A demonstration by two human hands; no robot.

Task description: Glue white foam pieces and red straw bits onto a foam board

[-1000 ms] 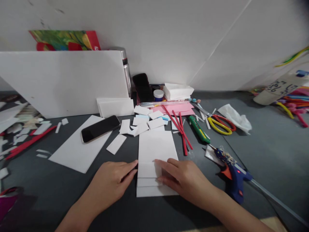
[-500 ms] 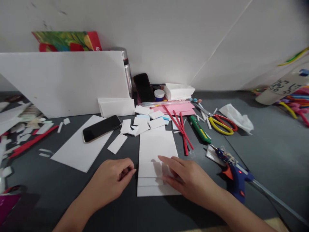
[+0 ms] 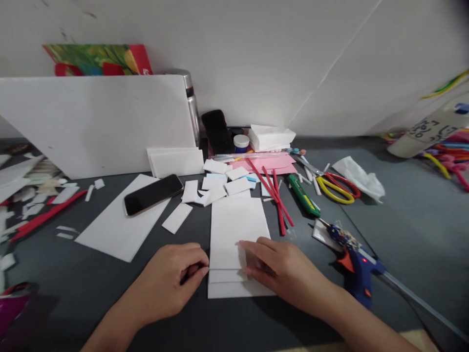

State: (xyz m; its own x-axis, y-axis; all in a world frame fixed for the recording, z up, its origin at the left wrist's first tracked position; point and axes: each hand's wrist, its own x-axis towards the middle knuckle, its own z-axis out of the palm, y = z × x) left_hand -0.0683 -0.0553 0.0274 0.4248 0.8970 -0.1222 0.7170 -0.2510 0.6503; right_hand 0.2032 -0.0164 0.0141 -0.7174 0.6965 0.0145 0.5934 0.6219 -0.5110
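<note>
A stack of white foam sheets [image 3: 234, 230] lies on the dark table in front of me, its near edges stepped. My left hand [image 3: 172, 281] rests at the stack's left edge with fingers curled, thumb and fingertips pinching the edge of a sheet. My right hand [image 3: 282, 274] lies flat on the stack's right side, fingers stretched out and pressing the top sheet down.
A blue glue gun [image 3: 353, 259] lies right of my right hand, its cord running off to the right. A green cutter [image 3: 302, 195], red sticks [image 3: 273, 193], yellow-handled scissors [image 3: 335, 188], small white offcuts [image 3: 220, 183], a phone [image 3: 153, 194] on a white sheet [image 3: 110, 230] and a leaning white board [image 3: 95, 124] lie farther back.
My left hand's fingers curled from lying flat into a pinch at the stack's left edge. My right hand shifted slightly on the top sheet.
</note>
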